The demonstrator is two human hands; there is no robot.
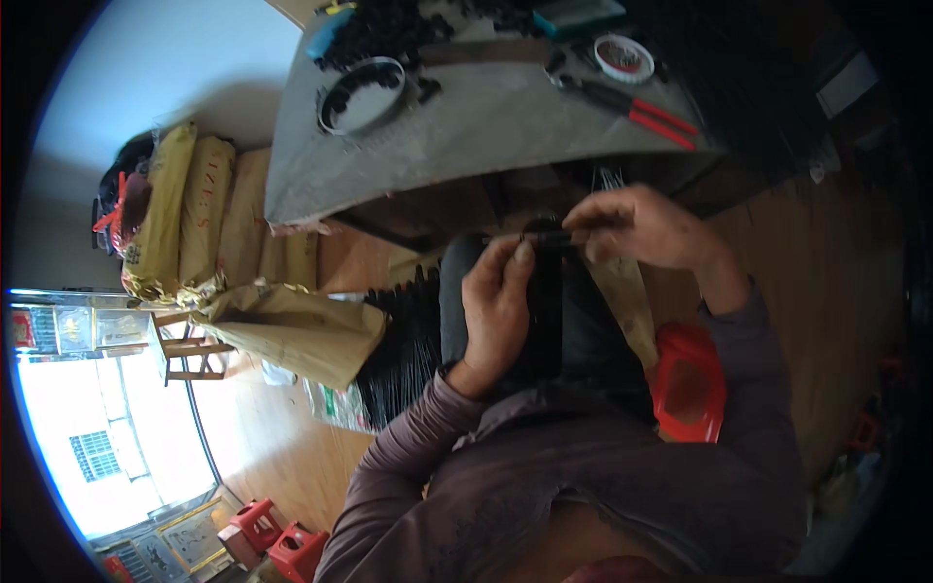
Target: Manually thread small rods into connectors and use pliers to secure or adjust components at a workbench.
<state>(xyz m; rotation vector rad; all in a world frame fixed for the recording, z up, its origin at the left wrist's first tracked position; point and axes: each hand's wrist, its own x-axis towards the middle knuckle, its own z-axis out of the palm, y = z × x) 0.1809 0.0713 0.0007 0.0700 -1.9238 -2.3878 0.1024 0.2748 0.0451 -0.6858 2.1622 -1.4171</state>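
Observation:
Over my lap, my left hand point(501, 301) pinches a thin dark rod point(552, 238) between thumb and fingertips. To its right, my right hand point(646, 228) has its fingers bent around the rod's other end; they are slightly blurred. What kind of piece the rod is cannot be made out. Beyond my hands, pliers with red handles point(641, 115) lie on the grey worktable point(466, 121). A small white dish point(624, 60) with tiny pieces inside stands beside them. Farther left is a round shallow pan point(364, 97) with some black parts in it.
Black small parts point(389, 34) are heaped at the table's back. By my left leg, a bundle of black rods point(400, 340) sticks out of a tan sack point(301, 330). More sacks point(204, 209) lean on the wall. A red plastic stool point(688, 384) stands at my right.

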